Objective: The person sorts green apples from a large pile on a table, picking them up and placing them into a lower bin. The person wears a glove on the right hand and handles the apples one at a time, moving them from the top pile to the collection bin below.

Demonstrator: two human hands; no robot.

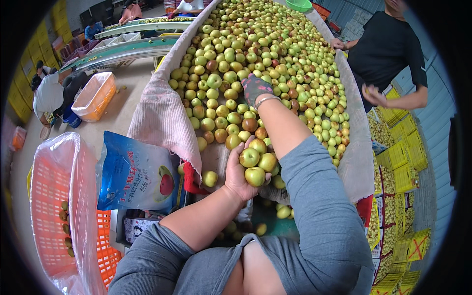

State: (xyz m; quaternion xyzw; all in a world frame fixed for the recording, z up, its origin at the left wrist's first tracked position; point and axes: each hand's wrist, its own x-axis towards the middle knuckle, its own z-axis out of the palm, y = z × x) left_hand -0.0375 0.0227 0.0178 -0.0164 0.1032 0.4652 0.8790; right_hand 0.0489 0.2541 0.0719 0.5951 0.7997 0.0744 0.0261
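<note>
A heap of green and reddish-brown jujubes [228, 55] covers the cloth-lined sorting table before me. My bare left hand [238, 177] is palm up at the near end of the table, its fingers curled around several jujubes [254, 176]. Farther up, my right hand [256, 90], in a dark glove with pink spots and a bracelet at the wrist, reaches into the heap. Its fingertips are among the fruit, so whether they grip any is hidden. Below my left hand, a few jujubes [284, 212] lie on a green surface.
Left of the table are a blue printed bag [136, 173] and an orange plastic-lined basket [55, 206] with several dark fruits. A person in black [387, 51] stands at the right edge. Yellow crates [398, 155] line the right; people work by a conveyor [125, 51] behind.
</note>
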